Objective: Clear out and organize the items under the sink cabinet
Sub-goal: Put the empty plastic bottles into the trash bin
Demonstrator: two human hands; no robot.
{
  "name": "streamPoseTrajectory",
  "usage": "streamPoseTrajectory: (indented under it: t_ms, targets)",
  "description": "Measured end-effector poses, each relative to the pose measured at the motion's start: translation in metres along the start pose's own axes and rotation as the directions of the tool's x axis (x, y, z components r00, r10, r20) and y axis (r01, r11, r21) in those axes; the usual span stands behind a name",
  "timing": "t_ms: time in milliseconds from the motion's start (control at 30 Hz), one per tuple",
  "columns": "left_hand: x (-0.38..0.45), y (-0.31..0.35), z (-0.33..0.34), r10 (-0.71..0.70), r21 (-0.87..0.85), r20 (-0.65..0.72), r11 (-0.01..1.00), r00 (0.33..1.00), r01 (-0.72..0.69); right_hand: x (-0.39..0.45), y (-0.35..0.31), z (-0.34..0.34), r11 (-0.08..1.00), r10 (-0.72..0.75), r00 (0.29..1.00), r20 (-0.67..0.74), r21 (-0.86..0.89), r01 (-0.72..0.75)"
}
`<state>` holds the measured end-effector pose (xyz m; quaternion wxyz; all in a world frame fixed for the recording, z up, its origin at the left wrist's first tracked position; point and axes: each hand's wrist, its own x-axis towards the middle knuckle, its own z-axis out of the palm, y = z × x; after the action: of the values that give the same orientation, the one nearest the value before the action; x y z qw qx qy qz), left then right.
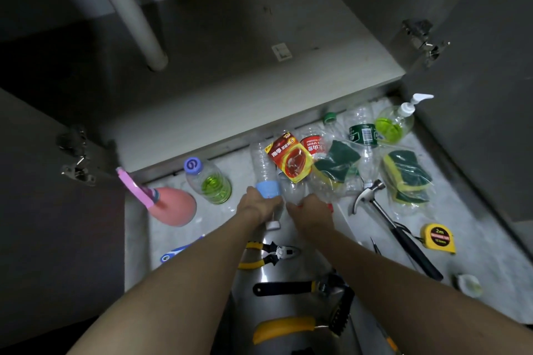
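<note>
The cabinet floor (259, 46) under the sink holds only a small white tag. Its contents lie on the tiled floor in front. My left hand (258, 204) grips a clear plastic bottle with a blue label (266, 179) near its neck. Right beside it, my right hand (310, 215) holds another clear bottle with a red cap (323, 184). A red packet (290, 157) rests across the bottles. Bagged green-and-yellow sponges (336, 166) and a second sponge pack (405, 179) lie to the right, near a soap pump bottle (395, 122).
A white drain pipe (129, 11) stands at the cabinet's back left; both doors hang open. On the floor: pink plunger (173, 204), purple-capped bottle (207, 180), hammer (395, 228), yellow tape measure (438, 238), pliers (268, 253), wrench (294, 287), brush (341, 308).
</note>
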<state>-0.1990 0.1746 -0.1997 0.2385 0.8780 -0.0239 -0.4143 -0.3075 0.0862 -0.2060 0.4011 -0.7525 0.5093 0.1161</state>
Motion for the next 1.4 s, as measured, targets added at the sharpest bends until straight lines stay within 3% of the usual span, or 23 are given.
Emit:
streamPoseTrajectory:
  t_ms: [167, 333, 567, 800, 933, 1033, 1100, 1233, 1400]
  targets:
    - [-0.025, -0.009, -0.008, -0.021, 0.007, 0.003, 1.000, 1.000, 0.021, -0.029, 0.012, -0.009, 1.000, 0.004, 1.000, 0.010, 0.016, -0.004]
    - [-0.063, -0.016, -0.017, -0.040, 0.035, 0.038, 0.999, 0.999, 0.038, -0.067, 0.029, -0.034, 0.996, -0.082, 0.996, -0.017, -0.037, 0.082]
    - [-0.120, -0.014, -0.053, -0.071, 0.170, 0.091, 0.984, 0.993, 0.055, -0.113, 0.050, -0.087, 0.970, -0.182, 0.963, -0.201, -0.196, 0.142]
    - [-0.160, 0.005, -0.077, 0.001, 0.106, 0.085, 0.994, 0.996, -0.010, -0.150, 0.051, -0.135, 0.942, -0.247, 0.875, -0.416, 0.108, 0.317]
    - [-0.183, 0.020, -0.085, 0.055, 0.098, 0.068, 0.993, 0.996, -0.061, -0.162, 0.036, -0.160, 0.852, -0.211, 0.828, -0.520, 0.317, 0.416]
    - [-0.202, 0.044, -0.096, 0.179, 0.127, -0.014, 0.976, 0.984, -0.176, -0.169, 0.008, -0.194, 0.744, -0.164, 0.812, -0.560, 0.470, 0.475]
    - [-0.219, 0.066, -0.102, 0.290, 0.084, -0.062, 0.955, 0.955, -0.285, -0.175, -0.010, -0.228, 0.703, -0.188, 0.786, -0.589, 0.478, 0.527]
    - [-0.269, 0.112, -0.113, 0.505, 0.060, -0.117, 0.863, 0.855, -0.501, -0.194, -0.042, -0.301, 0.699, -0.322, 0.690, -0.648, 0.329, 0.635]
    - [-0.334, 0.160, -0.126, 0.765, 0.208, -0.182, 0.644, 0.618, -0.736, -0.226, -0.060, -0.376, 0.711, -0.459, 0.620, -0.636, 0.155, 0.686]
